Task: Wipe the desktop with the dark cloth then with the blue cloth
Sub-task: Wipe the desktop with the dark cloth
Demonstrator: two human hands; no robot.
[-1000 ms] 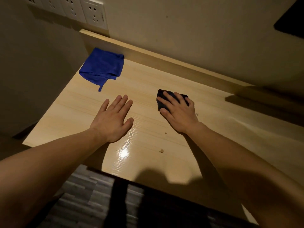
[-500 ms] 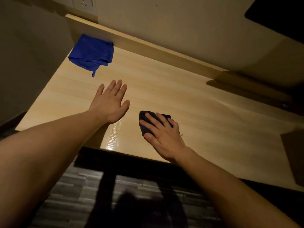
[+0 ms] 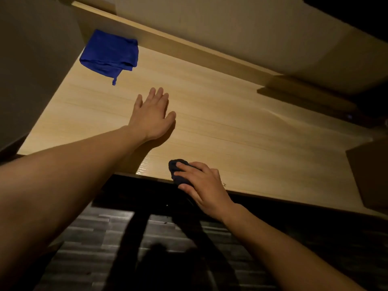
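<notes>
A light wooden desktop (image 3: 241, 127) fills the middle of the view. My right hand (image 3: 203, 187) presses a bunched dark cloth (image 3: 178, 172) onto the desk's front edge, fingers curled over it; most of the cloth is hidden under the hand. Farther in, my left hand (image 3: 152, 115) lies flat on the wood with fingers spread and nothing in it. The crumpled blue cloth (image 3: 110, 54) sits at the far left corner against the back ledge, apart from both hands.
A raised wooden ledge (image 3: 189, 49) runs along the back under the wall. A brown box-like shape (image 3: 369, 175) stands at the desk's right end. Dark striped flooring (image 3: 100, 244) lies below the front edge. A side wall (image 3: 35, 59) borders the left.
My right hand has dragged the dark cloth from the desk's middle toward me to the front edge. The left hand stays flat, and the view has tilted downward.
</notes>
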